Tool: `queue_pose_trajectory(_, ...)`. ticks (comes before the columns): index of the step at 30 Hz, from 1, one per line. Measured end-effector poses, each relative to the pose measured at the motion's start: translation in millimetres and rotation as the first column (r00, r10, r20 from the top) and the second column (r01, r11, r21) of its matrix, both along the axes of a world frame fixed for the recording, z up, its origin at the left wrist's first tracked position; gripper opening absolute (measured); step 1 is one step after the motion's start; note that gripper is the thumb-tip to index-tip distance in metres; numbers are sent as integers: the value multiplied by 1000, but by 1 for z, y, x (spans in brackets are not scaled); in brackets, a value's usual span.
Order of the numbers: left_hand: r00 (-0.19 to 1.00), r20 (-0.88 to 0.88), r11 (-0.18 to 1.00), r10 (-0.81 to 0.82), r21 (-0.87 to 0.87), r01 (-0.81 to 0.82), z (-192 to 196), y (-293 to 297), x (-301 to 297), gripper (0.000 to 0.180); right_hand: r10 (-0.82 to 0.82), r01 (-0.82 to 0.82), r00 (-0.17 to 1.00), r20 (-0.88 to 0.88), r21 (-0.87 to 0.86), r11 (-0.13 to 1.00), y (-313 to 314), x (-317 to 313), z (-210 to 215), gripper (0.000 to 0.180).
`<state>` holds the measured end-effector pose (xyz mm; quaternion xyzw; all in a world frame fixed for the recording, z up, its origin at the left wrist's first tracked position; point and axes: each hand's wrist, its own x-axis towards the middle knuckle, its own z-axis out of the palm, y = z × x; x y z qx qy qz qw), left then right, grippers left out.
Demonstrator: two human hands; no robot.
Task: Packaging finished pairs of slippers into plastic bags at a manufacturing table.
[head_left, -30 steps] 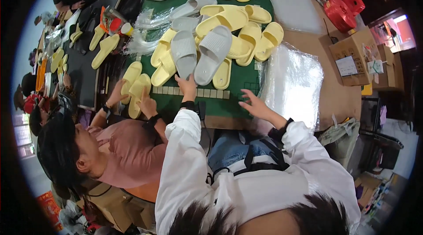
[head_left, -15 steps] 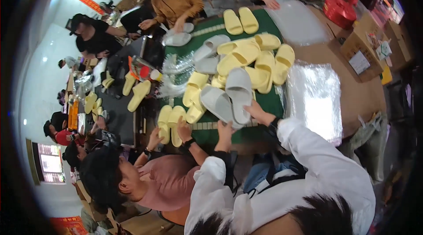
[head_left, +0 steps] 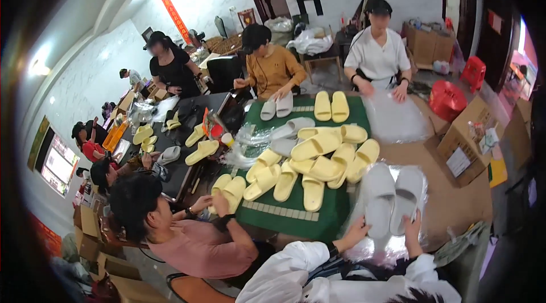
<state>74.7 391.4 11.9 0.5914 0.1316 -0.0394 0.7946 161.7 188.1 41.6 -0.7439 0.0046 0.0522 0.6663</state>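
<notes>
On the brown tabletop (head_left: 455, 212), right of the green felt mat (head_left: 296, 220), a pair of pale grey foam slippers (head_left: 392, 198) lies side by side on a stack of clear plastic bags (head_left: 392, 246). At their near ends, the left hand (head_left: 359, 229) grips the heel of the left slipper, and the right hand (head_left: 413, 226) closes on the heel of the right one. Yellow foam slippers (head_left: 313, 164) lie heaped on the mat just beside them.
</notes>
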Motion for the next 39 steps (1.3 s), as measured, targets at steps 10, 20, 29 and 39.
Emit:
queue_pose_trajectory(10, 930, -329, 780, -160, 535, 324, -77, -50, -4, 36, 33, -37, 999, -19, -678, 734, -81, 26, -74, 65)
queue_pose_trajectory(20, 735, -386, -114, -557, 913, 393, -21, -74, -51, 39, 552, -232, 818, 163, -784, 576, -18, 34, -71, 35)
queue_pose_trajectory(29, 795, -245, -268, -555, 957, 107, -17, -78, -69, 58, 534, -356, 843, -55, -802, 479, -1, 72, -66, 38)
queue_pose_trajectory(39, 717, -192, -255, -671, 967, 19, -29, -82, -37, 47, 635, -658, 753, -171, -187, 729, -135, 55, 15, 31)
